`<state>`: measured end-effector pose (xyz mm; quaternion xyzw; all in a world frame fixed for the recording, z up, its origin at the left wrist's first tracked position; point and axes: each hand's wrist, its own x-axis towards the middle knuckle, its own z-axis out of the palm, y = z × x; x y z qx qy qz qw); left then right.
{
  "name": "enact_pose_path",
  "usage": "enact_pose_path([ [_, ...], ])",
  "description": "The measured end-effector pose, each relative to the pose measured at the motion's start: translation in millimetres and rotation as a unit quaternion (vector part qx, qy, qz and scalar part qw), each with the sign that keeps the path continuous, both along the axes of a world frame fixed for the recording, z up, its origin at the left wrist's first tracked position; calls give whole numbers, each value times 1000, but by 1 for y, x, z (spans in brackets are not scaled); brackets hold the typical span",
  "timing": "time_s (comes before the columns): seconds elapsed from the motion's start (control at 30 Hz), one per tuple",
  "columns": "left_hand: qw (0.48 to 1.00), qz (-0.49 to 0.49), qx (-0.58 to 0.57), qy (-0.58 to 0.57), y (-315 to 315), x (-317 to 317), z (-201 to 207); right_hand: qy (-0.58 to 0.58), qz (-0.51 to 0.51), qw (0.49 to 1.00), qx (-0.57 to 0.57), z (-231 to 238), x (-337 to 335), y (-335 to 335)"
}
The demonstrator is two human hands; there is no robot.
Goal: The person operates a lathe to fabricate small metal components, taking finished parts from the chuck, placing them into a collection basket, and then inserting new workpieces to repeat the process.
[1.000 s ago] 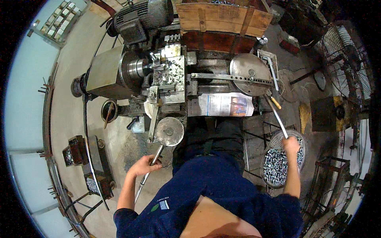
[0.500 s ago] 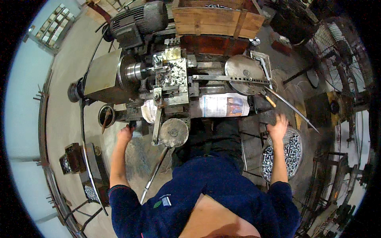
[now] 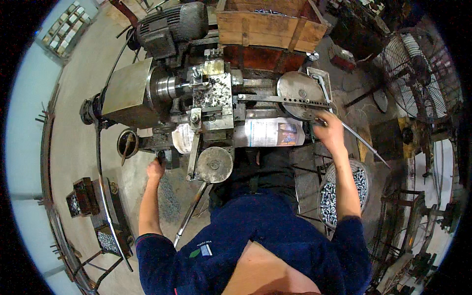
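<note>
I stand at a metal lathe. My left hand is closed around a dark handle low on the machine's left front, beside a round metal disc with a long lever hanging below it. My right hand grips the upper end of a long thin metal rod, just under a round steel plate. The rod slants down to the right. A sheet of newspaper covers the lathe's front between my hands.
A round mesh basket of small metal parts stands by my right leg. A wooden crate and a motor sit behind the lathe. A big fan is at the right, a tin can and parts trays at the left.
My left hand let go of the long lever and went up to the dark handle. My right hand slid up the rod from near the basket to the round plate.
</note>
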<state>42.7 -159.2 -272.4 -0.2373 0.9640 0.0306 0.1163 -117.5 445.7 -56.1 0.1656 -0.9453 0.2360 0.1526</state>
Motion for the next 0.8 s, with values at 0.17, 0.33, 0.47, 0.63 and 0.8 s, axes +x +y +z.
enact_pose_path([
  [0.17,978,57,197,26,-56,32,25,78,272,958,-58,50,-41,-164],
  [0.33,951,90,79,286,-86,64,194,147,367,917,57,57,-64,-294],
  [0.47,935,178,-82,295,-117,139,214,80,348,898,257,47,-73,-354],
  [0.63,940,269,-82,193,-33,142,176,19,350,883,313,46,-74,-365],
  [0.8,937,225,-65,260,-1,133,176,20,333,888,317,53,-71,-359],
])
